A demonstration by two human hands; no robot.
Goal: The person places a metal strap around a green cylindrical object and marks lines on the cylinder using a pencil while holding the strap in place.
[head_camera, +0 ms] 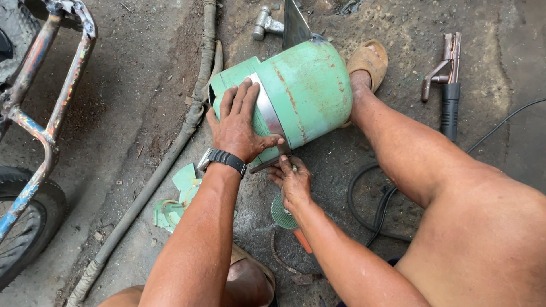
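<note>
**Metal band pressed onto a green cylinder on the workshop floor**

A green metal cylinder (296, 94) lies on its side on the dirt floor (131, 102), near the top middle of the view, its rusty seam facing up. A shiny metal band (266, 111) runs around its body. The left hand (239, 125) lies flat and spread on the cylinder, palm down over the band, thumb stretched along the lower edge; a dark wristwatch (226, 159) sits on that wrist. The right hand (291, 181) is just below, its fingers pinched closed on the lower end of the band, where it leaves the cylinder.

Under the right forearm a round green grinding disc (281, 213) lies on the floor. Green cut-off pieces of sheet metal (176, 199) lie to the left of the left arm. A wrapped hose (165, 165) crosses the floor diagonally beside them. A welding electrode holder (449, 85) lies toward the upper right, well apart from the cylinder. A sandalled foot (368, 59) rests against the cylinder's right end.
</note>
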